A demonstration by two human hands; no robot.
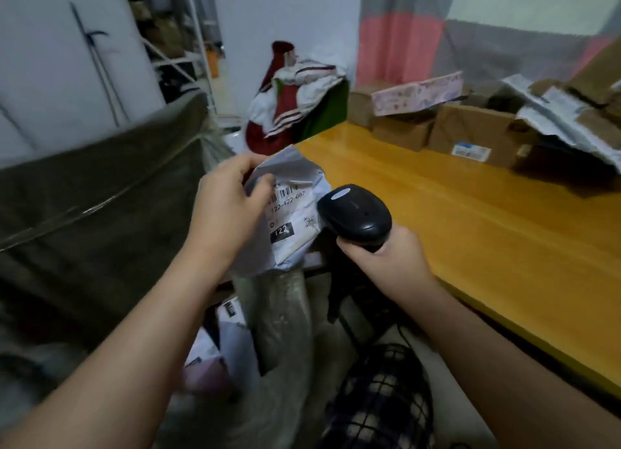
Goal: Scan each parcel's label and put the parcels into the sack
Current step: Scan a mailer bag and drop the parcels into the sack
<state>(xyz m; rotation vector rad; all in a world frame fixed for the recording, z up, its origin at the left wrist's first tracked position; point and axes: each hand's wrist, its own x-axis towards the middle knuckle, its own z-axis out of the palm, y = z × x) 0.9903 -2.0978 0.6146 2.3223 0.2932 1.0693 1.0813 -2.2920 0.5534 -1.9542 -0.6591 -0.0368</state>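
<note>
From my head camera, my left hand (228,196) pinches a white parcel (289,213) by its upper edge, label (290,213) facing me, above the open sack (285,331) where other parcels lie. My right hand (386,257) is wrapped around a black scanner (356,215), its head just beside the label, near the yellow table (470,220) edge.

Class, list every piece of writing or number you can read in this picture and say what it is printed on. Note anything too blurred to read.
"122-122-607": shipping label on the grey parcel in the left hand.
"122": white on a black box, same label.
Barcode and QR code on that label: no readable digits.
Blue-and-white sticker on a cardboard box: too blurred.
Scanner in the right hand: no legible text.
</note>
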